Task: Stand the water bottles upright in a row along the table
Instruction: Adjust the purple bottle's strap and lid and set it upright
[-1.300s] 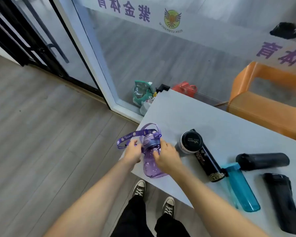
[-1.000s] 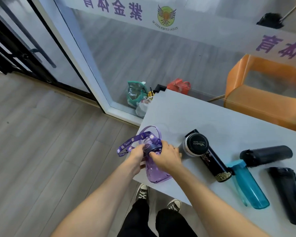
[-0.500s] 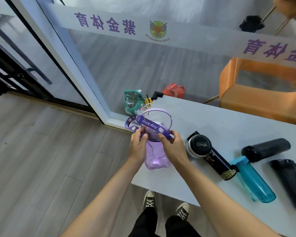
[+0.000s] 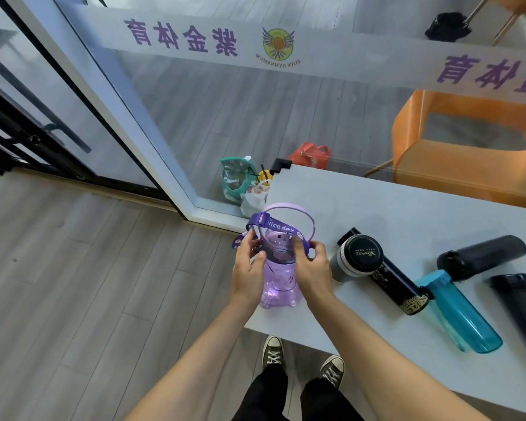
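Purple bottle (image 4: 278, 281) stands upright at the table's (image 4: 392, 208) left end, first of the row as I judge it. Four bottles lie flat to its right: black flask (image 4: 377, 271), teal bottle (image 4: 459, 311) and two dark ones. My left hand (image 4: 248, 268) and right hand (image 4: 312, 268) close on the bottle's shoulders, fingers pinching its strap (image 4: 274, 224) near the lid.

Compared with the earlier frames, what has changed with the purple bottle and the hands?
The purple bottle, lying on its side earlier, now stands upright at the table's left end. Both hands, left hand and right hand, have shifted from its body to the strap. The other four bottles still lie flat.
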`<state>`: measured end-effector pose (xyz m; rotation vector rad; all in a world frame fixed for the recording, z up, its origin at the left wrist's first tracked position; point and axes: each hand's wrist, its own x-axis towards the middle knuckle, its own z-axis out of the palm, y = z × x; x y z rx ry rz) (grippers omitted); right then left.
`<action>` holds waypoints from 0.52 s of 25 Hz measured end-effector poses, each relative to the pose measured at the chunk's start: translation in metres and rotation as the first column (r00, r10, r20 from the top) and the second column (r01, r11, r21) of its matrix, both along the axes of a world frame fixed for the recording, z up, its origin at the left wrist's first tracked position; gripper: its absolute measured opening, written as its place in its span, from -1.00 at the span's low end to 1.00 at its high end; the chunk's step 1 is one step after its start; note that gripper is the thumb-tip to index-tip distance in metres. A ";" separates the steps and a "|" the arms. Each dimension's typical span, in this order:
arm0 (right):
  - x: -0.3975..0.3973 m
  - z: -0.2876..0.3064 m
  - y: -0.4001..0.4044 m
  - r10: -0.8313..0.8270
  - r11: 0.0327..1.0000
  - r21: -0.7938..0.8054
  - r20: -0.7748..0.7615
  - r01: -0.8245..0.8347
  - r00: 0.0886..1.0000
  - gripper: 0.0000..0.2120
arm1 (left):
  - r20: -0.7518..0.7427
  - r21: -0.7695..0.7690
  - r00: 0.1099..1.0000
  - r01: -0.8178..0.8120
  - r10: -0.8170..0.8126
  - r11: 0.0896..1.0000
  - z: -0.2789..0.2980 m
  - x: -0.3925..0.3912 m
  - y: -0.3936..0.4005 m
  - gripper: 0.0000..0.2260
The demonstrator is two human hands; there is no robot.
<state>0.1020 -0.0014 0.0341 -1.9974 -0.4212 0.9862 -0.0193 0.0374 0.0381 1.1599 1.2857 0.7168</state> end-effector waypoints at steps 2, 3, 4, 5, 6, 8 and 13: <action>0.005 0.003 0.004 -0.020 0.999 -0.025 -0.013 0.019 1.000 -0.56 | 0.000 -0.028 1.000 -0.015 0.015 0.999 0.001 0.003 0.003 -0.56; 0.007 0.004 0.006 -0.040 0.999 -0.036 -0.020 0.039 0.999 -0.55 | -0.016 -0.033 1.000 -0.022 0.021 0.999 0.002 0.004 0.005 -0.59; 0.008 0.004 0.008 -0.064 0.997 -0.047 -0.025 0.062 0.998 -0.55 | -0.041 -0.031 0.999 -0.025 0.024 0.999 0.005 0.005 0.007 -0.62; 0.009 0.005 0.010 -0.087 0.995 -0.056 -0.032 0.085 0.996 -0.55 | -0.059 -0.024 0.998 -0.029 0.028 0.999 0.006 0.006 0.010 -0.66; 0.009 0.006 0.013 -0.103 0.993 -0.062 -0.042 0.100 0.994 -0.56 | -0.074 -0.019 0.997 -0.029 0.028 0.999 0.006 0.006 0.013 -0.69; 0.009 0.009 0.017 -0.112 0.991 -0.076 -0.053 0.108 0.992 -0.60 | -0.106 -0.016 0.994 -0.019 0.017 1.000 0.006 0.005 0.020 -0.64; 0.001 0.018 0.030 -0.047 0.997 -0.065 -0.090 0.041 0.995 -0.65 | -0.084 -0.089 0.990 -0.124 0.116 0.988 0.005 0.001 0.034 -0.67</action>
